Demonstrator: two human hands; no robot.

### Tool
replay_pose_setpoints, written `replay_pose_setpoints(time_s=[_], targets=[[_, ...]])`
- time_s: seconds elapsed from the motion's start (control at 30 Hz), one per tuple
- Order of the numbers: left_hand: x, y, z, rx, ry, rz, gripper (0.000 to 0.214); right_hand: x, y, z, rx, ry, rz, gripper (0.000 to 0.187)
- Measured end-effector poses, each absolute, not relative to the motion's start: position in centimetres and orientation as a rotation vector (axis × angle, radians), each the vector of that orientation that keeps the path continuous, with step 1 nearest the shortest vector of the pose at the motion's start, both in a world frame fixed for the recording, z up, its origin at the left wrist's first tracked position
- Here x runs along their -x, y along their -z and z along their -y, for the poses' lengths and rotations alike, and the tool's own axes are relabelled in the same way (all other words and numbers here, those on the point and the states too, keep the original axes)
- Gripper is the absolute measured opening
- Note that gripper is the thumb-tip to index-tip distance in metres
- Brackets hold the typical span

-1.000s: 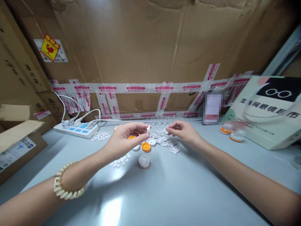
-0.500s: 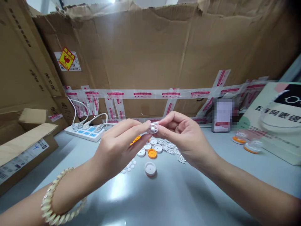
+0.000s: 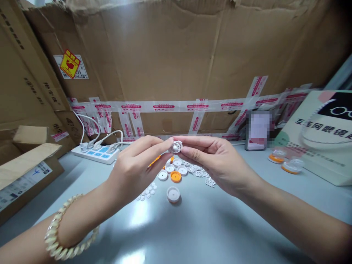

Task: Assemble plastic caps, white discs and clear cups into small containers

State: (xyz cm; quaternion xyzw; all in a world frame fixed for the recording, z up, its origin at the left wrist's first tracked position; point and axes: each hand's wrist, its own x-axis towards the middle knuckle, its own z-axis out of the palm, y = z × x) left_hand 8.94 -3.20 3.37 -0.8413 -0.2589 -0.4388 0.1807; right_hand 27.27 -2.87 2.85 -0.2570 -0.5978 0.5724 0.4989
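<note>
Between my two hands, above the table, is a small round white plastic part (image 3: 176, 147) with openwork and a pale knob at its middle. The thumb and fingers of my left hand (image 3: 140, 161) pinch its left side. From the right, my right hand (image 3: 220, 161) grips its edge with thumb and fingers. Below stands a clear-and-white round cup (image 3: 173, 194) on the table. Behind it are several white discs (image 3: 162, 175) and an orange disc (image 3: 176, 176). Flat openwork white parts (image 3: 198, 171) lie in a pile, partly hidden by my right hand.
Small white buttons (image 3: 148, 191) lie below my left hand. A power strip (image 3: 95, 154) with plugs and an open carton (image 3: 27, 176) are at left. At right are a phone (image 3: 257, 130), two orange-based pieces (image 3: 292, 167) and a paper bag (image 3: 324, 143). Large cardboard (image 3: 165, 55) stands behind.
The white part has turned so more of its openwork face shows. My right fingers have straightened along its top edge. The whole view has shifted slightly.
</note>
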Motion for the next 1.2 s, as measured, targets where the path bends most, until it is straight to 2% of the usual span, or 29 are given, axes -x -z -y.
replay_pose_setpoints(time_s=[0.67, 1.0, 1.2], targets=[[-9.3, -3.1, 3.1, 2.444, 1.31, 0.781, 0.019, -27.0, -2.7, 2.8, 0.688, -1.442, 1.38, 0.02], [-9.4, -3.0, 2.7, 2.595, 1.421, 0.999, 0.011, -26.9, -2.0, 2.0, 0.712, -1.73, 1.07, 0.013], [-9.7, -2.0, 2.3, 2.726, 1.394, 1.054, 0.01, -27.1, -0.6, 2.0, 0.818, -1.684, 1.078, 0.013]])
